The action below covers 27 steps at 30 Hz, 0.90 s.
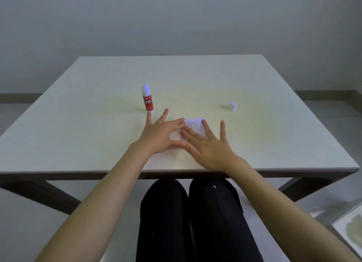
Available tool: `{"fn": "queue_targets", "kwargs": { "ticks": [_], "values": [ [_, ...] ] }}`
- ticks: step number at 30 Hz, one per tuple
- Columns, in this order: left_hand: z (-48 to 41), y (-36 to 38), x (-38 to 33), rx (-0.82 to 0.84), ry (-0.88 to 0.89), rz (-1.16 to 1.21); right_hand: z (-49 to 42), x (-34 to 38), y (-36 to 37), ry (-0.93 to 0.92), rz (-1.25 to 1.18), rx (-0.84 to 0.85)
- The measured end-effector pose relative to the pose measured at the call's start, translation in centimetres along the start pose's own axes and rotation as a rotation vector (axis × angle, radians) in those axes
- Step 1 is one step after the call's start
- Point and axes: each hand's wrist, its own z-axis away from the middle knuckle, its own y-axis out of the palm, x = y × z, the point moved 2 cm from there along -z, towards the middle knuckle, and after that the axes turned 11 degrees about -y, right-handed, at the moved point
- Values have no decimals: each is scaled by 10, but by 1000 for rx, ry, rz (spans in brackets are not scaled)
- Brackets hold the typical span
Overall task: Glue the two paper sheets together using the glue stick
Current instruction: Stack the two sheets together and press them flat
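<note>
Head view: the left hand [161, 133] lies flat on the paper [193, 125], fingers spread, palm down, gripping nothing. The right hand [208, 146] lies flat beside it, fingers also spread, its index and middle fingers reaching across the printed sheet. The two hands touch at the fingertips over the middle of the paper. Both press down on the sheets; only one printed sheet and a plain white area under the left hand show, and where one sheet ends and the other begins cannot be told. The paper lies near the front edge of the table [274, 136], in the middle.

Beyond the left hand's fingertips stands the glue stick [147, 98], upright, red with a white top, just past the outstretched fingers and apart from the paper. Well to the right, beyond the right hand, the cap [233, 106] sits alone on the table.
</note>
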Motion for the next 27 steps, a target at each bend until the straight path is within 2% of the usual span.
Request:
{"fn": "queue_targets", "kwargs": {
  "ticks": [4, 10, 16, 22, 27],
  "values": [
    [1, 1, -1, 4, -19, 1, -25, -16, -14, 145, 60, 79],
    [0, 2, 1, 12, -18, 5, 12, 16, 10, -35, 11, -58],
    [0, 4, 2, 38, -34, 15, -14, -18, -15, 179, 99, 91],
    [-1, 6, 4, 72, -62, 100, 30, 18, 10, -2, 107, -72],
    [0, 5, 4, 96, -57, 100, 8, -4, -6, 143, 82, 36]
  ]
}}
